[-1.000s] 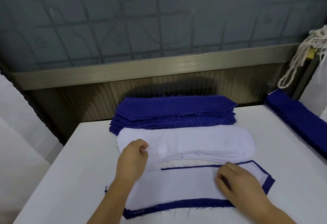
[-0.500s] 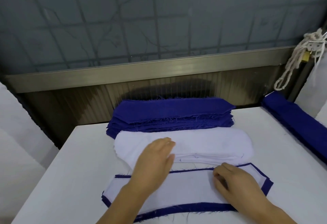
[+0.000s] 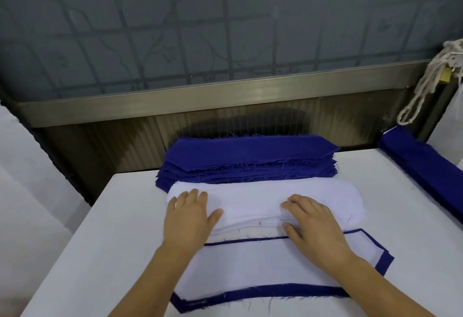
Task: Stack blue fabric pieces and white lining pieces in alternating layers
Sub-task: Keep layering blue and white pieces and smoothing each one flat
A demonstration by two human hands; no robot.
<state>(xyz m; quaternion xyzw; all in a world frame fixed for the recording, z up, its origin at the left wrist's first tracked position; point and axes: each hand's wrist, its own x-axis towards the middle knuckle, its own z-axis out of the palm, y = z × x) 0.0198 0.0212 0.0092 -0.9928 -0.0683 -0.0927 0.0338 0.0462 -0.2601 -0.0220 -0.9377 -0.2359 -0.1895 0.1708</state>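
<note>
A thick stack of blue fabric pieces (image 3: 248, 159) lies at the back of the table. In front of it sits a pile of white lining pieces (image 3: 250, 199). Nearest me is the layered stack (image 3: 250, 266), with a white lining piece on top and a blue edge showing round it. My left hand (image 3: 188, 219) lies flat on the left part of the white pile with fingers spread. My right hand (image 3: 313, 224) rests on the pile's front right, its fingers straight and its thumb at the pile's front edge.
The white table (image 3: 100, 254) ends at the left and back edges. A long strip of blue fabric (image 3: 423, 166) lies along the right side. A white rope (image 3: 426, 86) hangs at the far right by the metal window sill (image 3: 225, 98).
Both hands have moved up from the layered stack onto the white lining pile. The left hand has let go of the white piece it pinched and now lies flat.
</note>
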